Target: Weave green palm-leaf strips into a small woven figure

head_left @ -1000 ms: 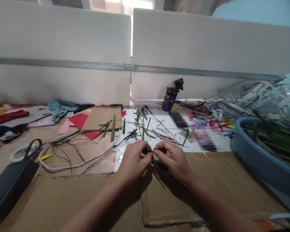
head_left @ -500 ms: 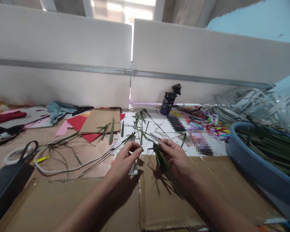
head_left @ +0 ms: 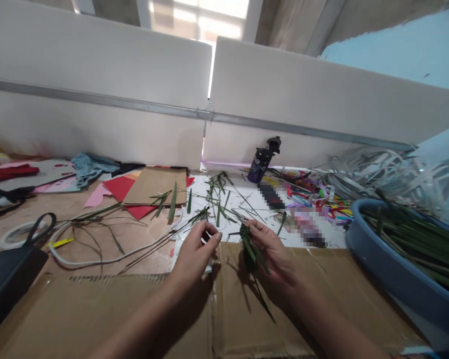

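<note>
My right hand [head_left: 271,252] pinches a folded bundle of green leaf strips [head_left: 250,247], with loose ends hanging down over the cardboard [head_left: 284,309]. To its left, my left hand [head_left: 197,249] is raised above the cardboard's far edge, thumb and fingertips curled close together; whatever they hold, if anything, is too small to make out. Several cut leaf pieces [head_left: 173,202] and thin strips lie beyond both hands on the white surface and a brown card [head_left: 155,184].
A blue tub [head_left: 374,244] of long green leaves stands at the right. Behind are a dark bottle [head_left: 260,162], coloured scraps and clear plastic strips [head_left: 392,169]. At the left lie a black case [head_left: 11,279], a tape roll [head_left: 22,234] and a white cable [head_left: 115,262].
The leaf bundle has turned in my right hand, so its separate strips now show more. My left hand stays in nearly the same place. The view has shifted slightly.
</note>
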The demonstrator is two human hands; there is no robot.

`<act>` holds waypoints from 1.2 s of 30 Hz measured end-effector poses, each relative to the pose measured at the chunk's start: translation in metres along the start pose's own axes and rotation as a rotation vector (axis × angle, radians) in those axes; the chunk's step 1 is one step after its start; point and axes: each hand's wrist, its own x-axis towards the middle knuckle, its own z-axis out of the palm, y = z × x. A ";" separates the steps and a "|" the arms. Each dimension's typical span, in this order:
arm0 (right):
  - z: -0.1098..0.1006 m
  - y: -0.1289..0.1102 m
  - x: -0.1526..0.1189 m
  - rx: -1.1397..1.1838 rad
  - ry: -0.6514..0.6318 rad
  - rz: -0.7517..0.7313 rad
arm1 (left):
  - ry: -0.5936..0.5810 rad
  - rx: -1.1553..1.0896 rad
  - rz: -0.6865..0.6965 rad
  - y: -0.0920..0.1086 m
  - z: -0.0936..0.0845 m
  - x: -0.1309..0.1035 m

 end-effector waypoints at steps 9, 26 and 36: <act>-0.002 0.006 -0.002 -0.185 0.031 -0.089 | -0.111 -0.092 -0.034 0.000 0.023 -0.019; -0.001 0.002 -0.006 -0.340 0.006 -0.154 | -0.062 0.114 0.082 -0.001 0.009 0.001; -0.004 0.004 -0.012 -0.947 0.150 -0.667 | 0.192 0.182 0.429 0.006 0.002 0.002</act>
